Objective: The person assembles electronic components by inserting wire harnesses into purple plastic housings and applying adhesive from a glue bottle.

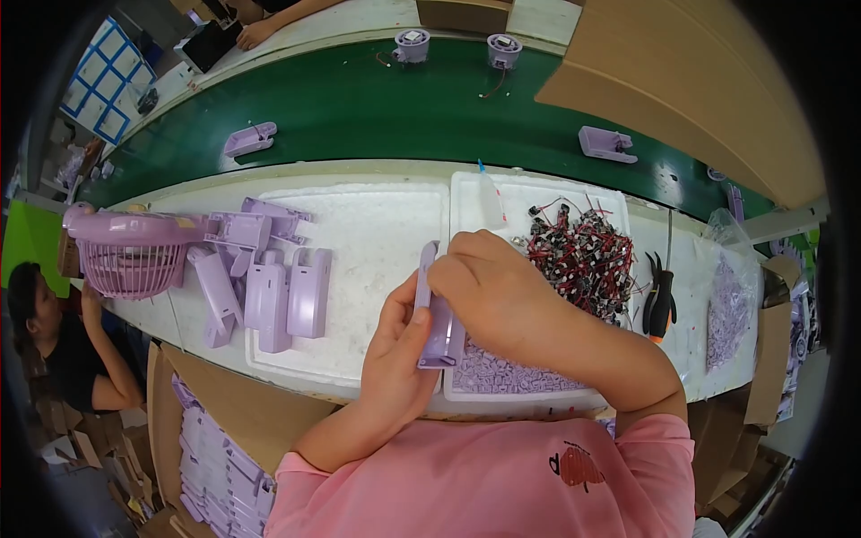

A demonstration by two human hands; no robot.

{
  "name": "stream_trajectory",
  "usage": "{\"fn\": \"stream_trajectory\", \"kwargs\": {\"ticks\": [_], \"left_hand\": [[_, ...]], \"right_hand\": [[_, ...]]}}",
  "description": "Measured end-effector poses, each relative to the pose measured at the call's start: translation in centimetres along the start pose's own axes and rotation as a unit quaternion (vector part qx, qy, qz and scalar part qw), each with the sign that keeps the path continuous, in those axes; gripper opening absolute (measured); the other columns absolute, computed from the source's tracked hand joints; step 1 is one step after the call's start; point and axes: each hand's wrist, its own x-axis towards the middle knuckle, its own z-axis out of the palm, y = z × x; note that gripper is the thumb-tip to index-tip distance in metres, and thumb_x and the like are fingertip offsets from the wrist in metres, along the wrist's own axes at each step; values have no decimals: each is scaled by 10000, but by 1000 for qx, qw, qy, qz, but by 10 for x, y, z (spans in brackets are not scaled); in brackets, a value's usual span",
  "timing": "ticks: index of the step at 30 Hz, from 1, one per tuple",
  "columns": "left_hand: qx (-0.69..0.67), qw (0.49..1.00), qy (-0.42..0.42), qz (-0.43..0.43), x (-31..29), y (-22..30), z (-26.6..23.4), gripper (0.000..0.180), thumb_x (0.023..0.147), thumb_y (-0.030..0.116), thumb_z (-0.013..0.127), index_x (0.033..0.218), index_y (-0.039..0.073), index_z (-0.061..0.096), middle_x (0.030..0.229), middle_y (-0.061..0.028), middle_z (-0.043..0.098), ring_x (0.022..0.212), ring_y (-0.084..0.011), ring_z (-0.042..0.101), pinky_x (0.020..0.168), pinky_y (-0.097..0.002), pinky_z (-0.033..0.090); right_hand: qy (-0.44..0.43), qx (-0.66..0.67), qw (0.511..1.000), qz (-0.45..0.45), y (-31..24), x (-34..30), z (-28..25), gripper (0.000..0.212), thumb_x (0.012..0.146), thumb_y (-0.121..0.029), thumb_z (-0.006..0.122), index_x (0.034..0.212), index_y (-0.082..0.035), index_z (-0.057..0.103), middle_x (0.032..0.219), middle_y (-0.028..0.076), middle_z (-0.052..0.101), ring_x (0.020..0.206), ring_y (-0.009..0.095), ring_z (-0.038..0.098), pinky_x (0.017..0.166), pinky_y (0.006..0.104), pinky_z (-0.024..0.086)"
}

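My left hand (pixel 400 345) is wrapped round the side of a lilac plastic housing (pixel 442 339), an open elongated shell held tilted over the white foam trays. My right hand (pixel 489 282) reaches across to its upper part, fingers bent together in a pinch. Whatever those fingertips hold, if anything, is hidden behind the hand. Beyond and right of that hand lies a heap of small black-and-silver parts with red wires (pixel 578 255). Partly under my right forearm are many tiny lilac plastic pieces (pixel 511 375). Left of my hands, several similar lilac housings (pixel 309 291) lie piled together.
A lilac basket (pixel 134 255) stands at the left. Black-handled pliers (pixel 661 300) and a white bottle (pixel 491 199) lie at the right. Behind runs a green conveyor belt (pixel 359 108) carrying lilac parts. A cardboard flap (pixel 673 81) overhangs the far right. Another person (pixel 76 350) sits left.
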Motion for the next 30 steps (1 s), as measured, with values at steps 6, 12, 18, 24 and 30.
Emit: {"fn": "stream_trajectory", "kwargs": {"ticks": [6,12,18,24,30], "left_hand": [[23,999,-10,22,2,-1,0,462,943,235,456,1338,43,315,1238,-75,449,1095,-168,462,890,-347,403],[0,999,-12,-29,6,8,5,525,942,336,425,1355,27,332,1213,-84,493,1033,-194,505,803,-362,443],[-15,999,-20,-44,3,10,9,500,950,321,399,1356,36,337,1209,-87,503,1047,-200,505,793,-358,449],[-31,999,-16,-25,1,9,5,479,963,318,374,1364,62,318,1221,-93,501,1105,-217,485,874,-385,423],[17,1000,-9,-13,1,18,5,477,963,277,418,1373,59,306,1207,-82,508,1103,-209,498,915,-367,403]], "right_hand": [[23,2,1000,6,4,-5,9,235,626,-65,608,837,-34,510,692,91,531,718,255,513,647,353,425],[-21,117,977,175,6,1,-11,109,776,-16,585,867,-21,525,783,135,550,776,314,554,666,389,451],[-2,135,970,201,9,0,-21,111,762,-19,607,859,-23,553,822,123,572,771,293,551,684,366,433],[28,21,999,12,-20,-16,-21,280,617,-195,751,803,-83,574,812,53,537,721,248,490,639,359,383],[-36,-17,999,-37,-17,-23,-4,94,592,-120,589,657,-62,554,730,67,494,747,240,481,636,343,411]]}}
